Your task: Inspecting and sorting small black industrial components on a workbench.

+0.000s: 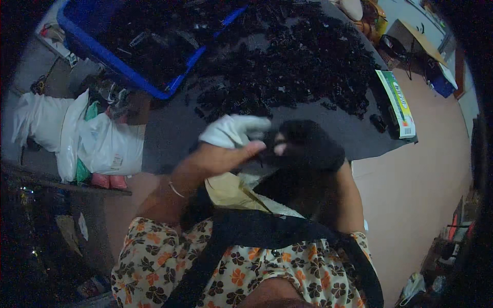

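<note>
My left hand [233, 134], in a white glove that leaves the thumb bare, is held over the near edge of the table. Its fingers reach rightward and stand apart from the thumb, and I see nothing between them. Facing it, my right hand [308, 146] wears a black glove with bare fingertips. Those fingertips are drawn together close to the left thumb; whatever they hold is too dark and blurred to make out. Beyond both hands a wide heap of small black parts [287, 66] covers the grey tabletop [177, 131].
A blue bin [154, 92] with black parts inside stands at the far left. A green, yellow and white box [398, 105] lies at the table's right edge, beside a small black object [378, 123]. White bags [110, 143] sit at left. Tan material [233, 192] lies over my lap.
</note>
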A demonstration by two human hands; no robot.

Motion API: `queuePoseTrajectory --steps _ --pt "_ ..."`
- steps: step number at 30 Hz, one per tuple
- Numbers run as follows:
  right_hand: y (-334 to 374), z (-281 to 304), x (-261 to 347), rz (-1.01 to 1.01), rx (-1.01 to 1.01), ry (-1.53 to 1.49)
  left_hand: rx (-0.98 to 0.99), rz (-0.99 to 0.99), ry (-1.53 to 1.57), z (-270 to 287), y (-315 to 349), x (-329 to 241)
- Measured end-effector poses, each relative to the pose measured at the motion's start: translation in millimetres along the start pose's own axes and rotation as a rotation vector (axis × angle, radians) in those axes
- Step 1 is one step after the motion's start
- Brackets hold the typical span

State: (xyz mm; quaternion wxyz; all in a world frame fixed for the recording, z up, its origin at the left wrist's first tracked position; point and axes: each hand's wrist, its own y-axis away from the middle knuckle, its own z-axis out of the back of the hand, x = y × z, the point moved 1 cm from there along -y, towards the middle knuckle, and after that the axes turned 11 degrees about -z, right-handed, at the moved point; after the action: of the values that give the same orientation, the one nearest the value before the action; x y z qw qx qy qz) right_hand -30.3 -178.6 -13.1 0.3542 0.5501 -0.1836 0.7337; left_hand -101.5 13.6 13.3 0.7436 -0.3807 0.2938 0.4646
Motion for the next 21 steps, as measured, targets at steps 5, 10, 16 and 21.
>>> queuePoseTrajectory --steps 5,10,16,21 --pt "2.8 9.9 6.8 0.029 -0.217 0.442 -0.232 -0.169 -0.827 75.2 -14.2 71.3" --pt "-11.2 -1.1 -10.9 0.251 -0.791 0.596 0.040 0.267 -0.880 78.6 -32.9 100.0" --pt "-22.6 5.3 -1.8 0.218 -0.738 0.661 -0.226 0.056 -0.840 57.0 -39.4 78.7" --pt "-25.1 3.2 -6.9 0.252 -0.840 0.754 -0.367 -0.207 -0.623 39.9 -37.7 48.0"
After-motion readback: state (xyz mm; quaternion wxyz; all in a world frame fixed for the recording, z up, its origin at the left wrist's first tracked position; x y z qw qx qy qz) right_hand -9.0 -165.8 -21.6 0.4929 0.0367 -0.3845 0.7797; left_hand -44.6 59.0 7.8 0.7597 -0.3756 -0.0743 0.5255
